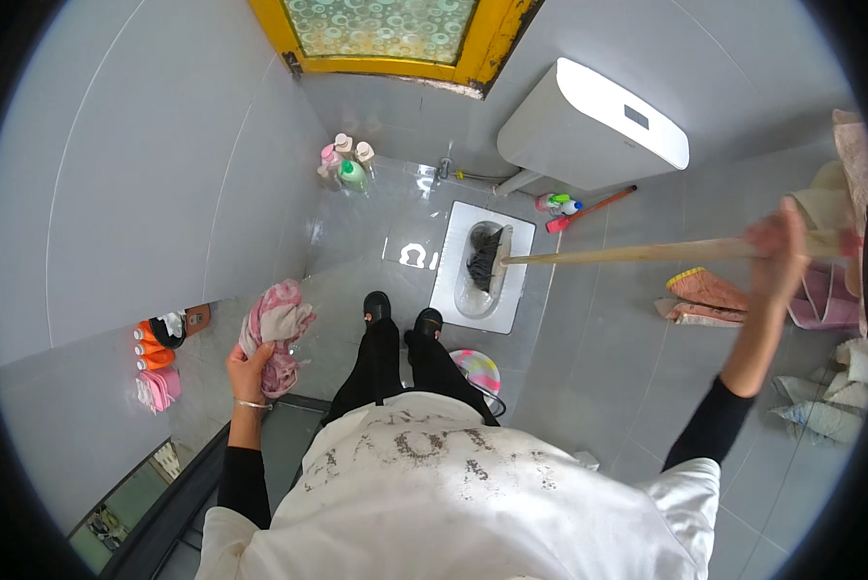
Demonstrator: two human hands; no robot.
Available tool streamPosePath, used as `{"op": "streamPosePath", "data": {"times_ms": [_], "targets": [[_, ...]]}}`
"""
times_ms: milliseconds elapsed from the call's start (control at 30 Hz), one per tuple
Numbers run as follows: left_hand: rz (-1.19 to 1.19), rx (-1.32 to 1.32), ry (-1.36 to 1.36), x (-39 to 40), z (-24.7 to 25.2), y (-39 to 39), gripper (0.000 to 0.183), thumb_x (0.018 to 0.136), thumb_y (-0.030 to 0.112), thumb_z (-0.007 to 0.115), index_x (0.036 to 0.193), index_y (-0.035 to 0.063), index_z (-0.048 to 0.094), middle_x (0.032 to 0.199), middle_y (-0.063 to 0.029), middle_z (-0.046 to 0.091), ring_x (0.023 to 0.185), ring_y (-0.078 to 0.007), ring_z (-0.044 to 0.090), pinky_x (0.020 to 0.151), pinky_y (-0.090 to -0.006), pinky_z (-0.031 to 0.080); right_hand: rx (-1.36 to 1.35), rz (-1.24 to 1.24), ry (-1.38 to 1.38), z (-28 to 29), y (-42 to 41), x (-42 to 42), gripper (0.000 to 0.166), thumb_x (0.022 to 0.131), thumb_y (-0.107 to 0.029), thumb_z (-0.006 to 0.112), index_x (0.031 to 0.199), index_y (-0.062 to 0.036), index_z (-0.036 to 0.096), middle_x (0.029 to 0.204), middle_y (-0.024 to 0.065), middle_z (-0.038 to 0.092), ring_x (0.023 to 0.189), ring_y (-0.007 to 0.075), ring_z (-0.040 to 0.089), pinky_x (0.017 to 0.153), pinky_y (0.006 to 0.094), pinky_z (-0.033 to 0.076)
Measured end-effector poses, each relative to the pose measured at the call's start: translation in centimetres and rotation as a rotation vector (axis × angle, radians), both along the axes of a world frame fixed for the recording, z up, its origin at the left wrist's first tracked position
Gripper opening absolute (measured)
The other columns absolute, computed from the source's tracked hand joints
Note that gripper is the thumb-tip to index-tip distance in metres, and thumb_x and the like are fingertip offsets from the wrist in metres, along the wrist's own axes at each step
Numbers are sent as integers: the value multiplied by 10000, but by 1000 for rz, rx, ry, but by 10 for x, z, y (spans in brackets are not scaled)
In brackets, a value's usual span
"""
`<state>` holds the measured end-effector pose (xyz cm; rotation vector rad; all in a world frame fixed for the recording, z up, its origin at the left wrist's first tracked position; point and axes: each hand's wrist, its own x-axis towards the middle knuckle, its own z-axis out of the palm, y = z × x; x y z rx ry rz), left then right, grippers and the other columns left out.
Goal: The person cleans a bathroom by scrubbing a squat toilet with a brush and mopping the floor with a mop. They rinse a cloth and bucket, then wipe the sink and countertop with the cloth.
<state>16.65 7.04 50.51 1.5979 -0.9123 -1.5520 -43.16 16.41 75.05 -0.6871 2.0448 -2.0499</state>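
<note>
My right hand [785,250] is closed around the upper part of a long wooden handle [644,251], out to my right. At the handle's far end, a broom-like brush head with dark bristles [482,264] lies over the bowl of a white squat toilet [448,297]. Whether the bristles touch the bowl I cannot tell. On the left, my left hand [249,371] grips a crumpled pink and white cloth [282,326], held apart from the toilet. My feet in black shoes [377,306] stand on the tiled floor just left of the toilet.
A white cistern [586,123] hangs on the wall beyond the toilet. Pump bottles [352,176] stand in the far corner. A red long-handled brush [597,208] leans by small bottles. Folded towels [709,297] hang at right. A colourful round item [483,370] is beside my leg.
</note>
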Motion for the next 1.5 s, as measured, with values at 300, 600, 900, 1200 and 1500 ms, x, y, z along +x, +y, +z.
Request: {"op": "streamPosePath", "data": {"times_ms": [300, 600, 900, 1200, 1500], "targets": [[23, 0, 80, -4, 3, 2, 280, 711, -2, 653, 983, -9, 591, 901, -71, 631, 769, -135, 596, 711, -265, 478, -103, 88, 23, 60, 35, -30, 232, 842, -189, 550, 649, -96, 462, 512, -28, 293, 443, 95, 289, 502, 236, 354], [-231, -25, -21, -40, 46, -18, 316, 718, -8, 646, 1024, -18, 568, 929, -79, 625, 807, -144, 593, 725, -286, 486, -53, -228, -69, -232, 47, 21, 343, 800, -131, 604, 548, -127, 371, 506, -26, 390, 439, 65, 363, 411, 220, 288], [-752, -247, 198, -234, 92, -75, 326, 808, 84, 598, 1109, -16, 524, 1017, -43, 589, 912, -100, 531, 817, -245, 424, -3, -274, 63, -240, 88, 53, 362, 836, -178, 565, 553, -97, 355, 491, -17, 398, 444, 60, 364, 420, 223, 286], [-1300, -1404, -796, -515, 172, -167, 512, 659, 361, 717, 1021, 43, 541, 1014, -151, 571, 925, -303, 542, 793, -408, 407, -4, -215, -38, -262, 94, 81, 337, 845, -179, 556, 585, -100, 357, 502, -12, 401, 448, 74, 362, 430, 227, 296], [-1616, -985, 491, -426, 112, 64, 769, 621, 280, 762, 1260, 62, 394, 1339, -159, 323, 1258, -312, 279, 1013, -385, 243, 287, -49, 239, -336, 84, 112, 202, 785, -115, 599, 638, -53, 476, 618, 57, 481, 569, 153, 445, 533, 285, 364]]}}
